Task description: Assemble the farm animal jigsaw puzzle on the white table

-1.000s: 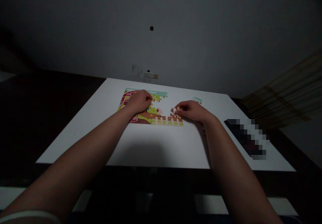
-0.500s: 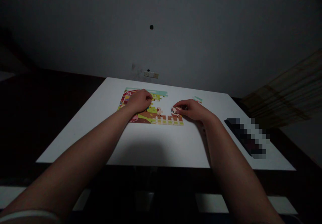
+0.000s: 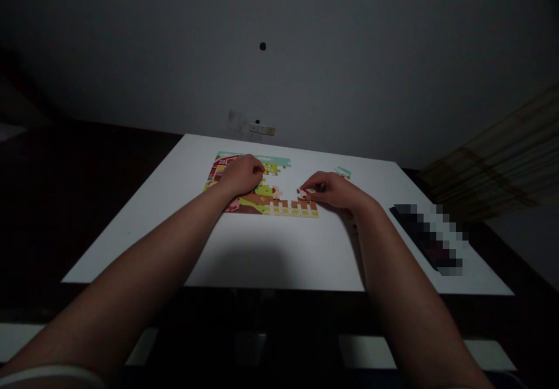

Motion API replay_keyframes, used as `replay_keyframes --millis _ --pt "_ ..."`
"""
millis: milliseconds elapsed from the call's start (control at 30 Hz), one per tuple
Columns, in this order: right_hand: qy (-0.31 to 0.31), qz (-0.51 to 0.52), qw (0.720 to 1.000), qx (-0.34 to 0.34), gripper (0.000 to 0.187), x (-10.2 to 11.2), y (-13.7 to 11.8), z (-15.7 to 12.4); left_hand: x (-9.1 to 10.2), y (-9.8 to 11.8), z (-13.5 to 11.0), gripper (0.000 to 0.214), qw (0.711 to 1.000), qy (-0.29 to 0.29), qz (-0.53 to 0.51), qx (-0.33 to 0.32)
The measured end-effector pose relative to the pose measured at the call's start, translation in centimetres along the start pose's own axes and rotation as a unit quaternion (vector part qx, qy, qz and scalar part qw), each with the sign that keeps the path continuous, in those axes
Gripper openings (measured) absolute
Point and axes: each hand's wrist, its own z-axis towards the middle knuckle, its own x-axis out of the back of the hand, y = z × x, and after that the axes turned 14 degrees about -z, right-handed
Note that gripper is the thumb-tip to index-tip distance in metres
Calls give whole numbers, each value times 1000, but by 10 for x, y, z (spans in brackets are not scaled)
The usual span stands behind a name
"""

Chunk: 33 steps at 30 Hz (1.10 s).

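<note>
- I see my left hand [image 3: 241, 174] resting on the upper middle of the jigsaw puzzle [image 3: 262, 198], fingers curled in under the palm and knuckles up; I cannot tell whether anything sits under them.
- My right hand [image 3: 334, 191] lies low on the bench [image 3: 271, 249] at the puzzle's right side, thumb and fingertips pinching a small pale puzzle piece [image 3: 301, 193].
- That piece sits at the open gap on the right of the puzzle, just above the bottom row with the white fence posts; whether it touches that row is too dim to tell.
- The puzzle lies flat in the far middle of the white bench, its right part unfilled.
- A loose piece [image 3: 343, 172] with a teal edge lies beyond my right hand, apart from the puzzle.
- A dark flat object [image 3: 430, 234], blurred out, lies near the bench's right edge, well apart from both hands.
- Behind the bench, low on the grey wall, is a small wall socket [image 3: 262, 128].
</note>
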Motion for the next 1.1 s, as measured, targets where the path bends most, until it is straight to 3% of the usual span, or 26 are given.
replay_keyframes --millis 167,300,400,500,667,1000,1100 --pt "6 -40 998 -45 40 -1 -2 -1 0 -1 0 30 1000 1 -1 1" --pt "13 -22 999 -42 24 -2 -4 0 0 -1 0 30 1000 2 1 -1" --pt "32 1 997 -66 31 0 -5 0 0 -1 0 31 1000 3 2 -5" --pt "4 -6 996 -87 29 4 -7 -3 0 -1 0 31 1000 -1 3 -7" --pt "-53 -61 994 -78 57 10 -10 -10 0 -1 0 30 1000 0 0 -5" --pt "-54 -68 993 -85 63 10 -12 -11 0 -1 -1 33 1000 -5 14 -7" --pt "-36 -57 995 -70 52 8 -16 -9 1 -1 -1 33 1000 -2 9 -5"
